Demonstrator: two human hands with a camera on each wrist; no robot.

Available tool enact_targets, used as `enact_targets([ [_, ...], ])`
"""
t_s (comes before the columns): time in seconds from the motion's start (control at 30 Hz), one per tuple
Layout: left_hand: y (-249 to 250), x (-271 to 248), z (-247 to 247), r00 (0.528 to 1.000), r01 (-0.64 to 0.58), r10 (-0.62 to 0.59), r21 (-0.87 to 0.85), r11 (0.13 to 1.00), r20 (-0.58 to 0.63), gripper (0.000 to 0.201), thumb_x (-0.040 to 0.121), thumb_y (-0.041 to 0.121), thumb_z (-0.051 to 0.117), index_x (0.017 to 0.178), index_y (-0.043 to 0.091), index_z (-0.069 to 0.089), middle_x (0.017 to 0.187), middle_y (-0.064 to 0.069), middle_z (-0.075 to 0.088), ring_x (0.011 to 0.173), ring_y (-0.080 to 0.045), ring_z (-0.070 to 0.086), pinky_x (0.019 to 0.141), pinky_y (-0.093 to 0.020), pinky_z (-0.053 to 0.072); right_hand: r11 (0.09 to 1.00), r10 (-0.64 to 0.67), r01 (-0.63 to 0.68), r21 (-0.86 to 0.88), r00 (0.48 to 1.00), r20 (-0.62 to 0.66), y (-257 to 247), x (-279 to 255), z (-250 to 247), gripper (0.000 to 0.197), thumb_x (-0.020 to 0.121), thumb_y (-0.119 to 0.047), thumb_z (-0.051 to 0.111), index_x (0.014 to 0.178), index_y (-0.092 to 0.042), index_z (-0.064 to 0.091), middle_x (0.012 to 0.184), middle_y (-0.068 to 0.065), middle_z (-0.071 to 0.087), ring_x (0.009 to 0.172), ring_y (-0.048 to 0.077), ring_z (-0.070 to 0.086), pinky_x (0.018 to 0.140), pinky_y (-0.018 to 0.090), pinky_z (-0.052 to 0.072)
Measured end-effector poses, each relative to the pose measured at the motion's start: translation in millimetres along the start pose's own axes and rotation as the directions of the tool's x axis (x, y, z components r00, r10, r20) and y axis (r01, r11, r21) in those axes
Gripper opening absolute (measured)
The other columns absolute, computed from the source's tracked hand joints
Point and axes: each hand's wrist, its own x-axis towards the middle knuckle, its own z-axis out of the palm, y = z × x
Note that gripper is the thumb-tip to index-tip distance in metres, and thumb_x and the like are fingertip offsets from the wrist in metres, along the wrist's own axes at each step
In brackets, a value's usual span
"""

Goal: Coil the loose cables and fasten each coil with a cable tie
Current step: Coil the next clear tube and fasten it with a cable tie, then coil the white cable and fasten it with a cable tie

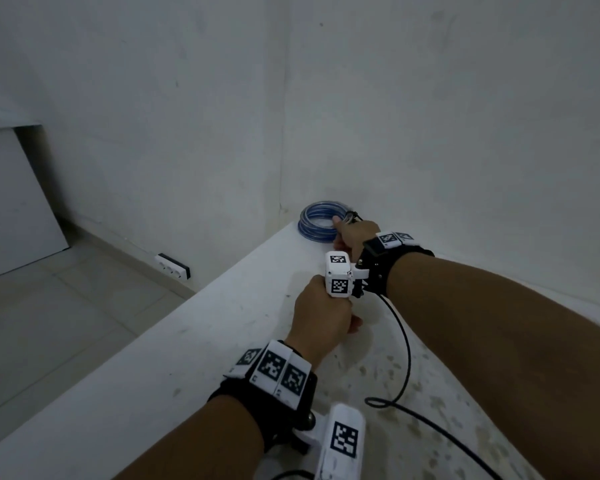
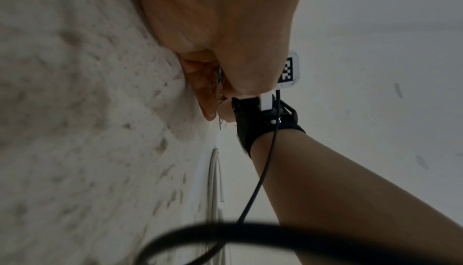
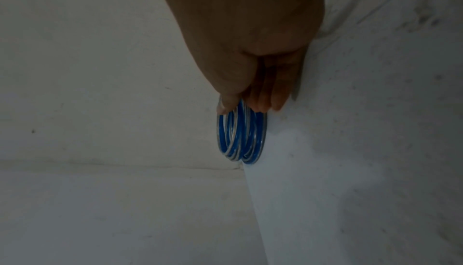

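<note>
The right hand, upper right of centre in the head view, reaches to the far corner of the white desk and grasps the blue-and-clear cable coil. In the right wrist view its fingers are curled together and, with the thumb, pinch the near edge of the coil, whose loops sit packed side by side against the desk surface. At the gripped spot in the head view a small dark loop shows just beside the fingertips; whether it is a cable tie cannot be told.

The left hand lies at the centre of the head view, nearer than the right hand and just below its wrist strap. In the left wrist view its fingers are curled inward over the speckled desk, close against the right wrist, and a thin dark strand pokes out below the fingertips. What they clench is hidden, so their hold cannot be told.

A black cord runs from the right wrist strap in a curve across the desk toward the lower right of the frame. A pale cable lies on the desk in the lower middle of the left wrist view.
</note>
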Motion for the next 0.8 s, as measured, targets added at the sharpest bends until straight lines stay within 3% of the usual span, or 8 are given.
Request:
enact_targets([
  [0.07,-1,1,0,1.000,-0.007,0.007,0.035,0.999,0.002,0.024,0.089,0.008,0.050,0.111,0.010,0.058,0.095,-0.012,0.068,0.067,-0.028,0.072,0.071,-0.045,0.062,0.999,-0.010,0.011,0.044,1.000,-0.016,2,0,1,0.057,0.098,-0.052,0.049,0.061,-0.010,0.059,0.059,0.002,0.061,0.058,0.017,0.058,0.061,0.023,0.048],
  [0.13,-2,0,1,1.000,-0.008,0.007,0.072,0.997,0.011,0.021,0.091,0.010,0.053,0.112,0.010,0.056,0.098,-0.011,0.067,0.070,-0.027,0.073,0.072,-0.045,0.062,0.972,0.019,-0.009,0.234,0.999,-0.043,3,0,-1,0.054,0.095,-0.047,0.059,0.063,-0.004,0.058,0.057,0.008,0.061,0.052,0.019,0.057,0.058,0.029,0.049],
  [0.3,-1,0,2,1.000,-0.008,0.010,0.144,0.989,-0.016,0.014,0.095,0.004,0.051,0.107,0.008,0.055,0.103,-0.011,0.067,0.066,-0.018,0.071,0.059,-0.026,0.058,0.944,0.040,-0.035,0.327,0.999,-0.009,7,-17,-29,0.044,0.092,-0.039,0.066,0.071,0.000,0.059,0.061,0.013,0.060,0.049,0.022,0.056,0.061,0.035,0.056],
  [0.43,4,-3,8,0.999,0.012,0.000,0.256,0.966,-0.045,0.006,0.090,0.016,0.061,0.094,0.011,0.061,0.081,-0.008,0.073,0.063,-0.016,0.071,0.074,-0.039,0.061,0.972,0.024,-0.012,0.234,0.999,-0.046,28,-55,-87,0.036,0.091,-0.031,0.069,0.071,-0.003,0.060,0.063,0.011,0.062,0.052,0.021,0.058,0.069,0.037,0.060],
  [0.57,13,-9,16,0.999,-0.043,0.023,0.487,0.872,0.046,0.023,0.081,0.026,0.060,0.082,0.006,0.070,0.076,-0.008,0.074,0.079,-0.027,0.072,0.080,-0.043,0.058,0.999,-0.029,0.036,0.041,0.986,-0.164,76,-115,-168,0.033,0.092,-0.027,0.068,0.071,-0.002,0.062,0.065,0.011,0.063,0.050,0.019,0.056,0.045,0.022,0.050],
  [0.63,19,-18,25,0.994,-0.085,0.032,0.583,0.808,0.100,0.023,0.084,0.026,0.059,0.089,0.006,0.068,0.086,-0.010,0.072,0.086,-0.028,0.070,0.081,-0.041,0.058,0.983,-0.108,0.069,-0.172,0.967,-0.231,108,-146,-212,0.041,0.091,-0.030,0.068,0.069,0.004,0.064,0.067,0.016,0.066,0.052,0.024,0.059,0.047,0.024,0.048],
  [0.73,24,-36,47,0.985,-0.145,0.052,0.625,0.767,0.165,0.019,0.087,0.025,0.060,0.095,0.009,0.063,0.091,-0.008,0.070,0.089,-0.027,0.069,0.083,-0.043,0.058,0.786,-0.150,-0.074,-0.614,0.941,-0.305,153,-192,-275,0.054,0.094,-0.043,0.060,0.064,0.002,0.059,0.073,0.017,0.064,0.077,0.033,0.065,0.066,0.029,0.042],
  [0.8,27,-51,66,0.979,-0.159,0.038,0.627,0.763,0.201,0.018,0.089,0.027,0.062,0.092,0.009,0.061,0.091,-0.010,0.071,0.086,-0.027,0.070,0.082,-0.042,0.059,0.692,-0.110,-0.152,-0.706,0.944,-0.311,184,-218,-306,0.061,0.095,-0.051,0.055,0.055,-0.005,0.048,0.061,0.011,0.053,0.063,0.025,0.056,0.061,0.028,0.037],
])
